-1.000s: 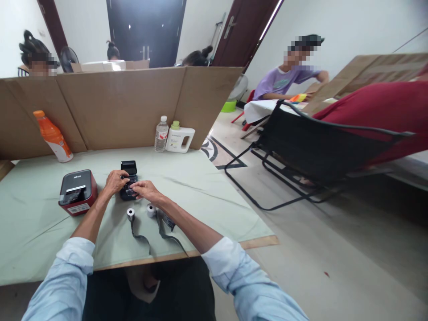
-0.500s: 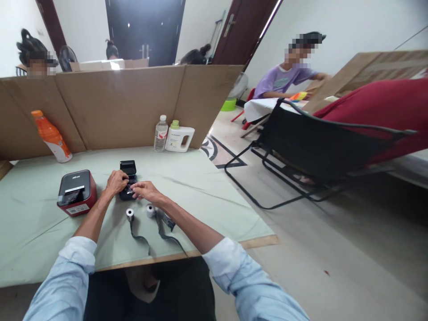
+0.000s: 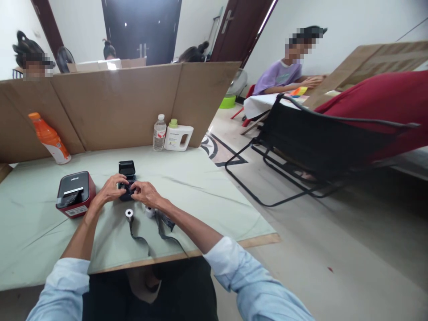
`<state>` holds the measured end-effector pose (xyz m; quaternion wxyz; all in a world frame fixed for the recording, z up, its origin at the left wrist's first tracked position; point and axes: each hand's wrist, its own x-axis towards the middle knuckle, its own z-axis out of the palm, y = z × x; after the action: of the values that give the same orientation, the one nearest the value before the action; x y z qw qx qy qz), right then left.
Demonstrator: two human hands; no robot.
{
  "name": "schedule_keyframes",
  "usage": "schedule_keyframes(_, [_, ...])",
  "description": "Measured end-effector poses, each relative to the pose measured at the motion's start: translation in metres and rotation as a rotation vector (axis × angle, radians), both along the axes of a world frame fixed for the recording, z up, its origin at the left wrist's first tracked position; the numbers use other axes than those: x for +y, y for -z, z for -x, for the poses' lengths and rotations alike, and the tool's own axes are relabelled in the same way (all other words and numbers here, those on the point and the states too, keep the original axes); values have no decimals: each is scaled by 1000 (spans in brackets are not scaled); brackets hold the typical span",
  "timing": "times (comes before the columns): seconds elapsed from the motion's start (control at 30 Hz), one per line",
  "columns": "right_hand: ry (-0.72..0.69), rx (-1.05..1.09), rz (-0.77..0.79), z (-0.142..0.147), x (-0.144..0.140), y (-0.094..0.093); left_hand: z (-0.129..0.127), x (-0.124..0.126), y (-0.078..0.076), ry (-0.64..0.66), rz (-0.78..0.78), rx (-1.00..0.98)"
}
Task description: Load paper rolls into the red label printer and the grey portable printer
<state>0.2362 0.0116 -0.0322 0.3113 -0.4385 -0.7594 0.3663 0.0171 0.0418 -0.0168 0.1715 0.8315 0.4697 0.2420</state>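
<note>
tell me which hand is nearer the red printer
Left. The left hand rests on the small black device, just right of the red printer; the right hand sits farther right, beyond the device.

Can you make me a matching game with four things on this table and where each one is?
Things:
1. orange bottle
2. red printer
3. small black printer
4. white jug

Places:
A. under both hands
B. far left, leaning on the cardboard wall
C. beside the clear water bottle
D. left of the left hand

Pairs: 1-B, 2-D, 3-A, 4-C
</note>
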Motion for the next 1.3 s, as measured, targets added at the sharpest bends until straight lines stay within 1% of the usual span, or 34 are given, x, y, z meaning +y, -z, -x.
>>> schedule_keyframes(0.07, [1,-38,-32,0,-1,-1,2,-12,-1,50,-7,72])
schedule_keyframes(0.17, [-5,-164,-143,1,-2,-1,3,-25,-1,35,-34,127])
schedule_keyframes(0.3, [-68,-360,-345,3,-2,-3,-1,-29,-2,21,-59,96])
schedule_keyframes(0.37, [-92,-426,-412,5,-1,-4,-3,-29,-3,2,-80,86])
schedule_keyframes(0.43, [-100,-484,-444,6,0,-6,-4,-29,-5,-2,-86,97])
schedule_keyframes(0.57, [-124,-559,-439,8,1,-11,-3,-28,-8,35,-59,151])
schedule_keyframes(0.63, [-119,-573,-425,8,2,-12,-2,-27,-8,34,-51,174])
schedule_keyframes(0.8, [-86,-515,-430,5,1,-9,-2,-26,-3,-8,-59,142])
schedule_keyframes(0.93, [-109,-453,-440,2,2,-6,-4,-25,-1,-49,-71,89])
schedule_keyframes(1.07, [-128,-449,-439,2,6,-5,-6,-23,0,-86,-75,71])
schedule_keyframes(1.2, [-76,-470,-421,5,10,-6,-3,-23,0,-61,-58,51])
schedule_keyframes(1.3, [-53,-440,-403,5,11,-6,0,-26,0,-31,-45,58])
